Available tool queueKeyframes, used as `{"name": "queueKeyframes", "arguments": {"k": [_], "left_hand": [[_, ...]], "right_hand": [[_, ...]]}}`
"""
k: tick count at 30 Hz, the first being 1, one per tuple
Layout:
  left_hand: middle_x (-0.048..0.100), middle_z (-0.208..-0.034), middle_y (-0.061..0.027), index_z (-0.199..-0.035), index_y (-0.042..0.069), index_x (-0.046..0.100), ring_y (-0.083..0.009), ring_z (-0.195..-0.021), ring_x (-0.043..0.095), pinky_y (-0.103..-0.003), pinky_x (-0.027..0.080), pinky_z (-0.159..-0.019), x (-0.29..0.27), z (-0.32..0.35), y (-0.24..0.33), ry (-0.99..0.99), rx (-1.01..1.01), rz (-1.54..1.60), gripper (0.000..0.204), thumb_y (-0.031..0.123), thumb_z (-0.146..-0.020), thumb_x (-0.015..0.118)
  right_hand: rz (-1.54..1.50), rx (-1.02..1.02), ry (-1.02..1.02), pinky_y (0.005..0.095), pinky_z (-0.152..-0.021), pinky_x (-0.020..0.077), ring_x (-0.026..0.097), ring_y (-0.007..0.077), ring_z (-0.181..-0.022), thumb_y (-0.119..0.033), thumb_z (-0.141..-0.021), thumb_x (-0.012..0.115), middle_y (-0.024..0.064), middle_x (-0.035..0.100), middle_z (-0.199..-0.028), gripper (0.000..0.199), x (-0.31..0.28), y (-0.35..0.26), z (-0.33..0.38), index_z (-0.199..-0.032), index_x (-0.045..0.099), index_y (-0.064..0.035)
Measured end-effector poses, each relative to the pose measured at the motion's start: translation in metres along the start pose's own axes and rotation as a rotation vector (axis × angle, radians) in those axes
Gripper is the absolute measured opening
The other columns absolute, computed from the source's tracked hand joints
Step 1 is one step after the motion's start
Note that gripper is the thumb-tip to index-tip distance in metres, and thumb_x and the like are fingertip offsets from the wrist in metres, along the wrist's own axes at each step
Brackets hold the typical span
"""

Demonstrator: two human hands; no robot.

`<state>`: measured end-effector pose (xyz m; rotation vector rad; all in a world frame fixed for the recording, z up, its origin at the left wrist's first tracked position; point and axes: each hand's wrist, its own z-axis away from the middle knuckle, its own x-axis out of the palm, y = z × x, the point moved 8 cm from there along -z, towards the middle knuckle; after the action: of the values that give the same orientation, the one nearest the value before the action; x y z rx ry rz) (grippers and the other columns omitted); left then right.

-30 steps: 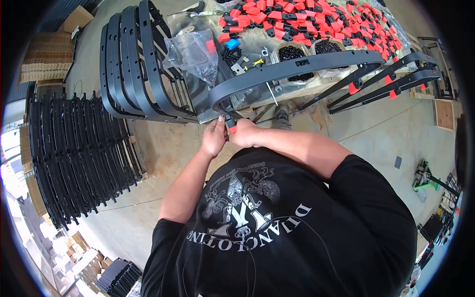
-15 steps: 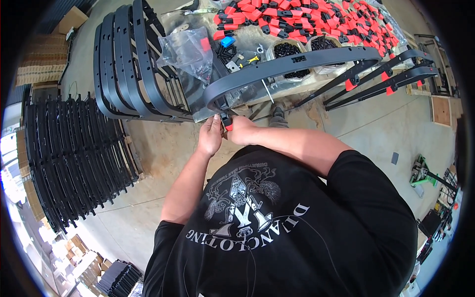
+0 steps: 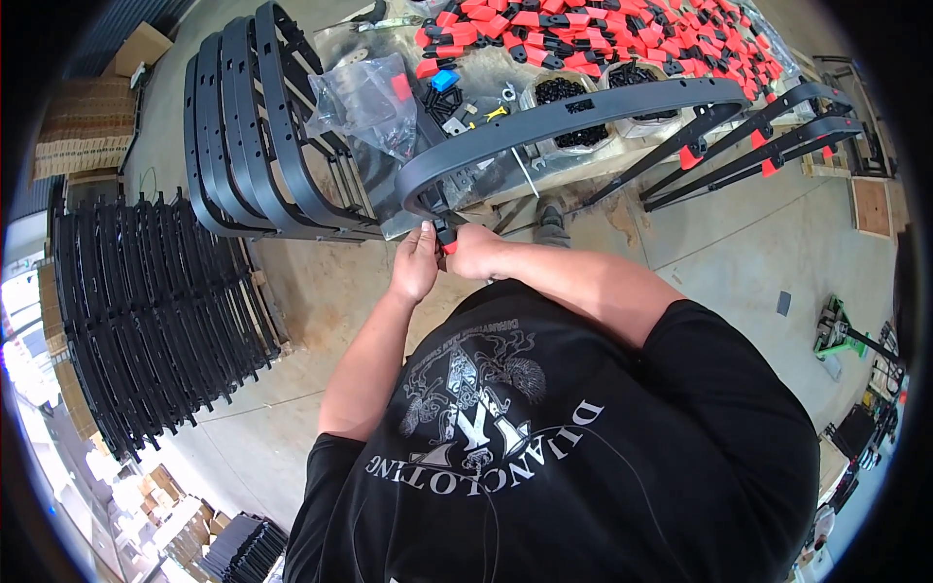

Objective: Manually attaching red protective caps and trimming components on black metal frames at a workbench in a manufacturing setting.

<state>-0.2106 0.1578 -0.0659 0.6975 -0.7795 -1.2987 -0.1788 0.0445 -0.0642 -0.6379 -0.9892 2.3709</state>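
A curved black metal frame [image 3: 544,121] rests across the near edge of the workbench, its near end coming down between my hands. There sits a small red-and-black plastic piece [image 3: 447,239] on the frame's end. My left hand [image 3: 417,264] presses it from the left, thumb and fingers closed together. From the right, my right hand [image 3: 476,253] is wrapped round the same piece, its fingertips mostly hidden. How the piece joins the frame cannot be made out.
Several black frames [image 3: 238,136] stand at the bench's left end; others with red pieces [image 3: 768,146] lean at its right. A heap of red-and-black pieces [image 3: 603,34], a clear plastic bag [image 3: 364,102] and tubs of black parts [image 3: 564,102] cover the bench. Stacked black bars [image 3: 155,311] stand left.
Both hands stay at the frame's end with the red-and-black piece, with hardly any motion. The whole view has shifted slightly.
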Motion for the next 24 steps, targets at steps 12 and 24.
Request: {"name": "queueKeyframes", "arguments": {"k": [12, 24], "left_hand": [[0.07, -0.092, -0.0291, -0.107, -0.01, 0.056, -0.0459, -0.089, 0.069, -0.049, 0.054, -0.082, 0.033, 0.026, 0.04, 0.288, 0.09, -0.938, 0.057, 0.044, -0.094, 0.064], [0.071, -0.091, -0.0279, -0.109, -0.01, 0.056, -0.0446, -0.092, 0.07, -0.047, 0.054, -0.083, 0.019, 0.003, 0.011, 0.358, 0.044, -0.655, 0.048, 0.033, -0.09, 0.067]], "right_hand": [[-0.317, -0.225, -0.141, 0.032, -0.072, 0.0499, 0.058, 0.0135, -0.081, -0.017, -0.084, 0.077, 0.005, 0.068, -0.092, 0.034, 0.013, 0.037, -0.006, -0.111, 0.063, -0.002], [-0.176, -0.045, -0.001, 0.0322, -0.066, 0.0488, 0.06, 0.015, -0.074, -0.042, -0.083, 0.08, 0.0061, 0.067, -0.08, 0.044, -0.01, 0.13, 0.028, -0.095, 0.069, -0.0013]]}}
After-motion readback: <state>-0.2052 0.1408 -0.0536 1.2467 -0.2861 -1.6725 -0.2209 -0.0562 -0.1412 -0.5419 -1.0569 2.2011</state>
